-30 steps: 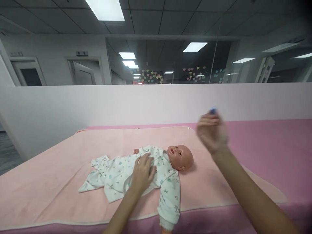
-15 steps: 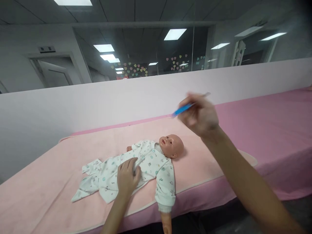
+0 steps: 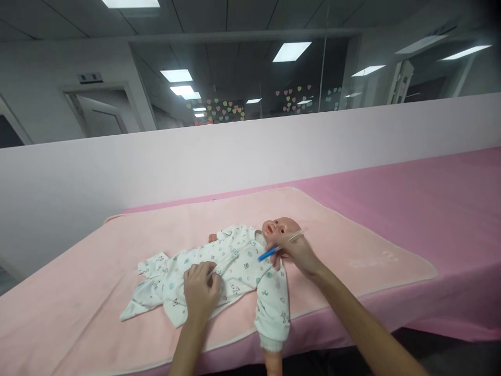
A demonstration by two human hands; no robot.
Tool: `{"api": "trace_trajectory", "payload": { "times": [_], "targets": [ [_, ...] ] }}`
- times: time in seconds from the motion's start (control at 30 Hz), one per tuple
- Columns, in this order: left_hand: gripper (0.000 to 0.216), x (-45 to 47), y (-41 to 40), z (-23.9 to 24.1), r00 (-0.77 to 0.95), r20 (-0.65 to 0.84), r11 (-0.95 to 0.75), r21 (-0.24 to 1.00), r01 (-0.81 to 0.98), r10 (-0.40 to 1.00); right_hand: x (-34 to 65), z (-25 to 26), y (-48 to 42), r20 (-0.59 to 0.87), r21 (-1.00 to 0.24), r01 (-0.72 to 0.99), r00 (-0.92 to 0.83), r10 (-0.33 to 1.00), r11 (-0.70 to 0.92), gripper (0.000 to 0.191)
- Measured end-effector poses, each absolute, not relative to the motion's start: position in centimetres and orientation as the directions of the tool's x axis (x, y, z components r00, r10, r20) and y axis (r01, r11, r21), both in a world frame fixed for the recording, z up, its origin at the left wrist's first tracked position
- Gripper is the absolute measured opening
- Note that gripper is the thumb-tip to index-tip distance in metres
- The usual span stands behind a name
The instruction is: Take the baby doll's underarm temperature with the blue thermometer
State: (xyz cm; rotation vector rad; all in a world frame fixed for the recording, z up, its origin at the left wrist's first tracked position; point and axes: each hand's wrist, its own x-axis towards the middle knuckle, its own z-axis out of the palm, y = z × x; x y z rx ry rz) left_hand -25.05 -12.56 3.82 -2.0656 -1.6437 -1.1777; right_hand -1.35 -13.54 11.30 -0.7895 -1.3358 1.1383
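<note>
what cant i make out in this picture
All in the head view:
Slim blue-and-clear stick: middle covered by the right hand.
Bald plastic doll's head: partly behind the right hand.
Doll's near arm: end cut off by the bottom edge.
White printed cloth outfit: the left hand hides whether its fingers pinch it.
Multicoloured heart shapes: too small to show any writing.

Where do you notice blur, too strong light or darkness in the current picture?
Head view: the right hand looks slightly blurred; head view: the ceiling light is burnt to white; head view: the picture's upper right corner falls into black.
</note>
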Motion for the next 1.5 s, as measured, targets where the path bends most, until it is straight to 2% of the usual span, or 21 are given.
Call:
{"api": "trace_trajectory", "payload": {
  "times": [0.07,0.1,0.23,0.33,0.4,0.47,0.57,0.63,0.77,0.83,0.9,0.97,1.03,1.1,1.2,1.37,1.5],
  "targets": [
    [0.012,-25.1,-12.6,3.7,0.014,0.717,-0.314,0.289,0.904,0.697,-2.0,9.1,-13.5,0.314,-0.897,-0.269,0.175,0.933,0.352,0.042],
    [0.012,-25.2,-12.6,3.6,-0.013,0.722,-0.295,0.299,0.908,0.692,-2.0,8.2,-13.5,0.313,-0.888,-0.264,0.255,0.915,0.377,0.042],
    [0.012,-25.3,-12.6,4.0,-0.134,0.771,-0.187,0.313,0.931,0.623,0.3,5.0,-13.2,0.284,-0.935,-0.129,0.278,0.917,0.329,0.039],
    [0.013,-24.1,-11.9,5.4,-0.161,0.822,-0.166,0.294,0.941,0.547,3.2,3.0,-12.9,0.148,-0.983,-0.059,0.32,0.936,0.176,0.043],
    [0.015,-22.2,-11.0,6.4,-0.078,0.834,-0.26,0.257,0.931,0.546,4.6,2.0,-12.8,0.049,-0.999,0.01,0.265,0.963,0.048,0.046],
    [0.018,-19.8,-10.0,7.0,0.088,0.815,-0.395,0.181,0.901,0.573,5.6,1.5,-12.8,0.007,-0.998,0.059,0.247,0.969,-0.008,0.049],
    [0.021,-16.7,-8.8,6.7,0.234,0.746,-0.467,0.115,0.877,0.623,6.6,1.4,-12.9,0.081,-0.986,0.166,0.308,0.948,0.03,0.048],
    [0.019,-15.8,-8.4,5.9,0.256,0.717,-0.467,0.108,0.878,0.648,7.4,1.5,-12.8,0.183,-0.943,0.328,0.359,0.915,0.06,0.046],
    [0.019,-16.1,-8.2,4.5,0.245,0.736,-0.485,0.127,0.865,0.631,8.3,1.9,-12.5,0.39,-0.711,0.703,0.428,0.815,-0.029,0.042],
    [0.019,-16.4,-8.3,4.3,0.251,0.755,-0.519,0.136,0.844,0.606,7.5,2.3,-12.6,0.482,-0.595,0.801,0.42,0.769,-0.065,0.041],
    [0.019,-16.6,-8.3,4.3,0.256,0.77,-0.548,0.143,0.824,0.585,5.3,2.9,-12.6,0.577,-0.539,0.842,0.347,0.74,0.025,0.037],
    [0.02,-16.7,-8.3,4.3,0.247,0.781,-0.563,0.156,0.812,0.573,2.0,3.7,-12.4,0.69,-0.501,0.826,0.202,0.695,0.257,0.031],
    [0.02,-16.9,-8.2,4.2,0.242,0.783,-0.567,0.165,0.807,0.572,-1.5,4.4,-11.6,0.794,-0.412,0.771,0.043,0.606,0.485,0.027],
    [0.022,-17.0,-8.2,3.9,0.244,0.781,-0.566,0.165,0.808,0.575,-4.7,5.1,-10.5,0.846,-0.374,0.717,0.005,0.533,0.589,0.028],
    [0.025,-17.3,-8.1,3.4,0.225,0.787,-0.55,0.168,0.818,0.575,-7.7,5.3,-8.9,0.846,-0.447,0.602,0.045,0.531,0.662,0.034],
    [0.024,-17.2,-8.1,3.0,0.184,0.817,-0.497,0.139,0.857,0.546,-8.2,3.7,-7.5,0.76,-0.638,0.361,0.159,0.63,0.68,0.031],
    [0.024,-16.9,-8.5,3.1,0.165,0.863,-0.523,0.127,0.843,0.477,-7.5,2.8,-7.6,0.768,-0.636,0.317,0.166,0.619,0.704,0.031]
  ]
}}
